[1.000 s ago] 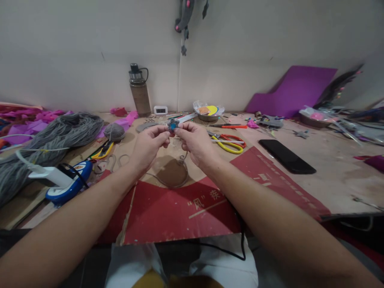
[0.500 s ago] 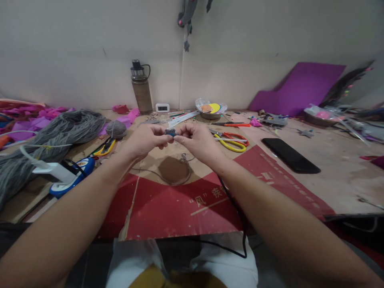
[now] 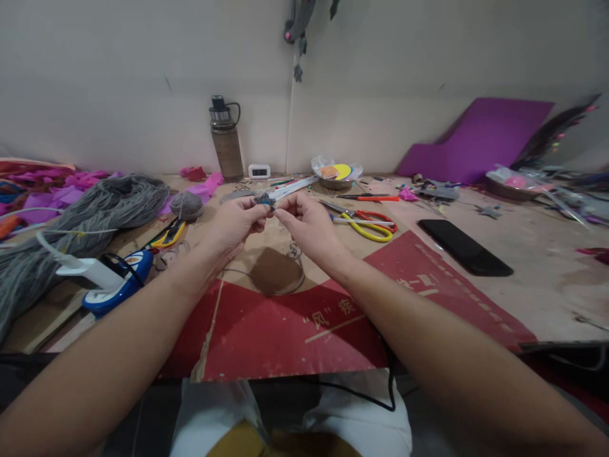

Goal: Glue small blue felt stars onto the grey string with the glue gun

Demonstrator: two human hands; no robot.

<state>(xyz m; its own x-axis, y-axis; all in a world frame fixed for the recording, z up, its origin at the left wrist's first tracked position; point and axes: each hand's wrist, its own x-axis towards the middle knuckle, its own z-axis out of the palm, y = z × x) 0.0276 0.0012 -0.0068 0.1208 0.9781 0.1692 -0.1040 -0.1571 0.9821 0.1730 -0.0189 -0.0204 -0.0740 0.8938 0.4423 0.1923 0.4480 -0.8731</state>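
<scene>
A small dark grey-blue piece, soft-looking and too small to name surely point(image 3: 264, 200), is pinched between the thumb and forefinger of my left hand point(image 3: 240, 225), above the cardboard. Close on its right, my right hand point(image 3: 307, 225) has thumb and forefinger pressed together at the piece's edge. Whatever lies between those right fingertips is too small to make out. Below the hands, a thin grey yarn strand point(image 3: 301, 279) curves across the cardboard, with a small tangle beneath my right hand. Scissors with red and yellow handles point(image 3: 366, 227) lie to the right of my right hand.
Red and brown cardboard point(image 3: 285, 336) covers the table's front. Grey yarn point(image 3: 118, 203), a yarn ball point(image 3: 186, 205) and a blue power strip point(image 3: 117, 285) lie left. A bottle point(image 3: 226, 143) stands behind; a black phone point(image 3: 464, 246) and grey star point(image 3: 488, 211) lie right.
My right fingertips have shifted slightly on the small piece, and more of it shows above my left fingers. My left hand has turned a little. The view has moved slightly.
</scene>
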